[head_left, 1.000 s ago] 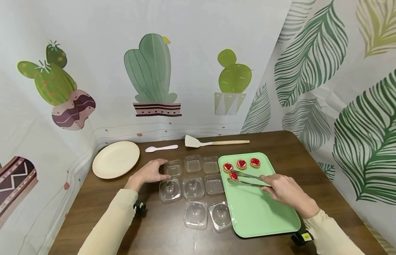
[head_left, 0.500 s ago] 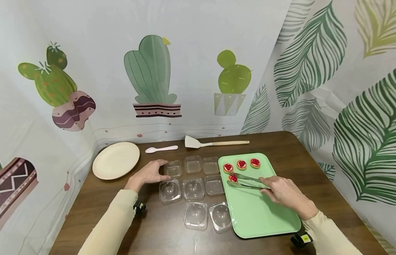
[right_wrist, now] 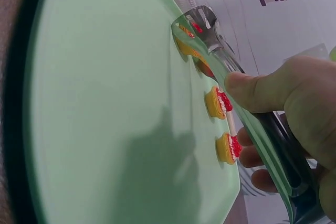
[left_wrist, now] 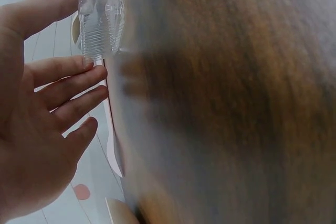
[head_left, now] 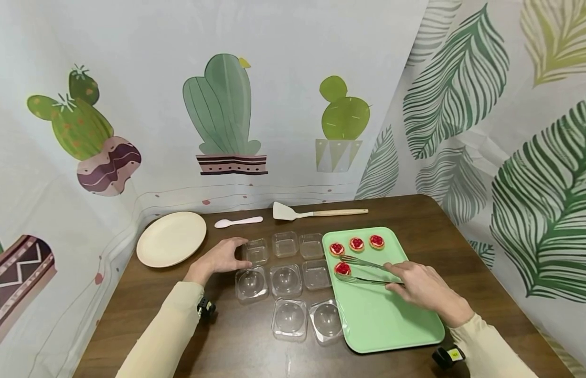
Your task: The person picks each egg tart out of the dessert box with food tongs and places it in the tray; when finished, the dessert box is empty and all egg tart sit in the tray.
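Observation:
In the head view my right hand (head_left: 422, 287) grips metal tongs (head_left: 365, 281) over the green tray (head_left: 387, 320). The tongs' two arms stand spread, one on either side of a small red-topped tart (head_left: 342, 269); contact cannot be told. Three similar tarts (head_left: 356, 244) sit in a row along the tray's far end. My left hand (head_left: 222, 256) holds a clear plastic container (head_left: 257, 251) at the left, thumb on its near side and fingers on its far side. In the left wrist view, thumb and index fingertips touch the container (left_wrist: 95, 24).
Several more clear containers (head_left: 286, 244) and domed lids (head_left: 290, 317) lie between my hands, one lid at the tray's left edge. Behind them are a white spatula (head_left: 285, 211), a pale pink spoon (head_left: 238, 221) and a cream plate (head_left: 172, 239), near the patterned wall cloth.
The tongs' arms have spread wider, and the tart between them has shifted slightly toward me. My left hand stays at the container.

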Demonstrator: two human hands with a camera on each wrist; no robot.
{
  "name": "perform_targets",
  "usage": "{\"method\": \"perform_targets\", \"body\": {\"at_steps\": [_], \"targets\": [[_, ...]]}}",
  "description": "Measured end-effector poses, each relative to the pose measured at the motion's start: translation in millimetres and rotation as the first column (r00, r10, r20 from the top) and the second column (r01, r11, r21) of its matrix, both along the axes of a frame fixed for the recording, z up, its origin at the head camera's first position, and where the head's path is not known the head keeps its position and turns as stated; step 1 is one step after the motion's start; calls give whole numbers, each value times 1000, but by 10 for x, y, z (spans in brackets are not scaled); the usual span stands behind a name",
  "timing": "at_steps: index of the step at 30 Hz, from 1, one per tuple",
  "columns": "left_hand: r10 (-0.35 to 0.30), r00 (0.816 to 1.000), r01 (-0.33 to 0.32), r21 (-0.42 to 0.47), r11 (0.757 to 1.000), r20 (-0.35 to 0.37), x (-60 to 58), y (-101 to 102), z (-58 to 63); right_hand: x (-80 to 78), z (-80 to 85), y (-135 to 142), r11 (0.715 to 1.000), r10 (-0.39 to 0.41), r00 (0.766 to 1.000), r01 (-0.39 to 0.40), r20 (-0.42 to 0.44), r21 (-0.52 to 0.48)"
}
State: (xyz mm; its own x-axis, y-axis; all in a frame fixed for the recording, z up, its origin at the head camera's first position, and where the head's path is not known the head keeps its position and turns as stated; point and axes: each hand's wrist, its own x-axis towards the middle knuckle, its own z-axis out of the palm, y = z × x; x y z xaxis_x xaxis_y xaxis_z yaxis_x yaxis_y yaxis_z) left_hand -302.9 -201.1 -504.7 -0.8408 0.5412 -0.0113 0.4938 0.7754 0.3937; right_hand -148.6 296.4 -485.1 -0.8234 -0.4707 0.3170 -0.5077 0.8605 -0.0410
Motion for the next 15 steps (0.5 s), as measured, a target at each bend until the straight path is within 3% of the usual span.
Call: {"method": "perform_targets", "body": {"at_steps": [7, 15], "targets": [[3, 1000, -3, -5, 1000, 0, -8, 1, -4, 11, 41, 17, 1000, -10, 1000, 10, 1, -15], [3, 1000, -2, -10, 1000, 4, 4, 8, 9, -24, 113, 63, 996, -1, 998, -5, -65, -93]]}}
